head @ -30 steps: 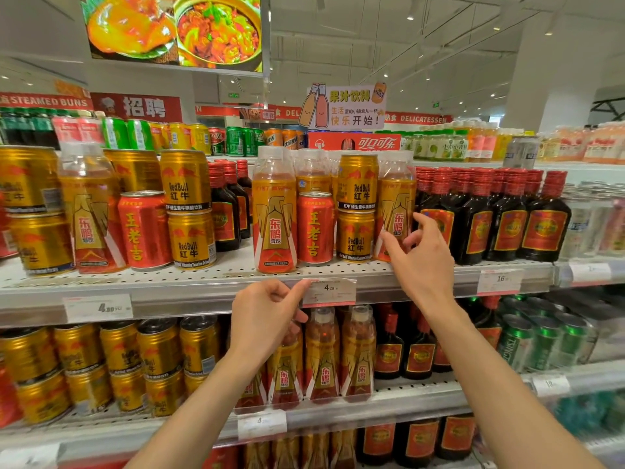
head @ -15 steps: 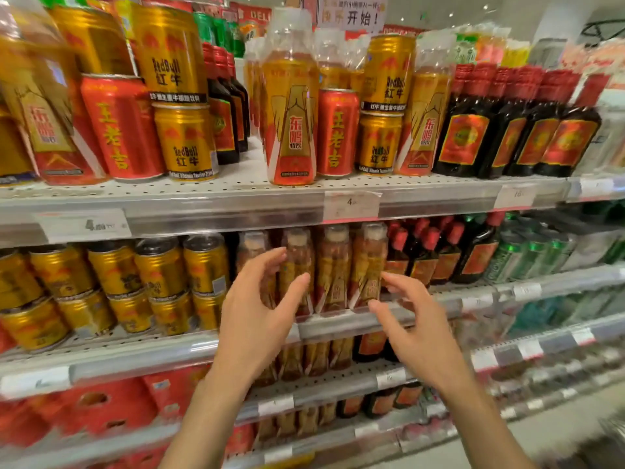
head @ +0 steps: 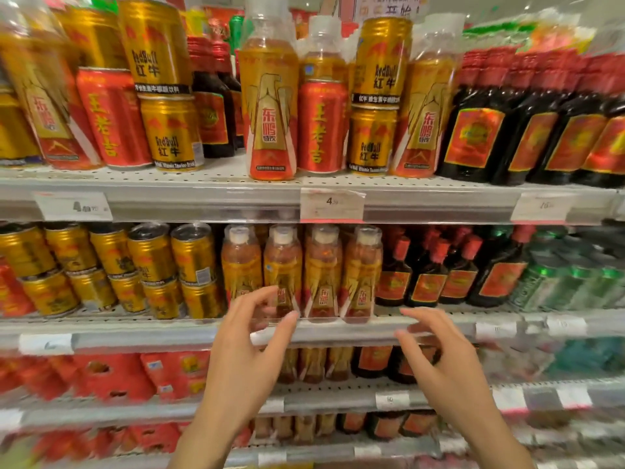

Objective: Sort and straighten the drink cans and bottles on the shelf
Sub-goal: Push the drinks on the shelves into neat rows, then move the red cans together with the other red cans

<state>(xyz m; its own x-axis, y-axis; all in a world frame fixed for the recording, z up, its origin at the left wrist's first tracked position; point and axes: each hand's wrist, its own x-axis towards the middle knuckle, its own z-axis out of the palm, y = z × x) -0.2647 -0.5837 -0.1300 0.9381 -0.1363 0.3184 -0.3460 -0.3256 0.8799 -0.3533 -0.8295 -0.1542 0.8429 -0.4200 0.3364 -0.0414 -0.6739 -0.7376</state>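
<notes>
Head view: both hands, lowered from the upper shelf, hover released before the middle shelf [head: 169, 333]; left hand [head: 247, 350] nears orange plastic bottles [head: 321, 275], right hand [head: 443, 360] beside them, straightening next.

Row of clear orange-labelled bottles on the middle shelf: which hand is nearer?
Left. The left hand overlaps the clear orange-labelled bottles at their bases; the right hand is lower and to their right.
</notes>
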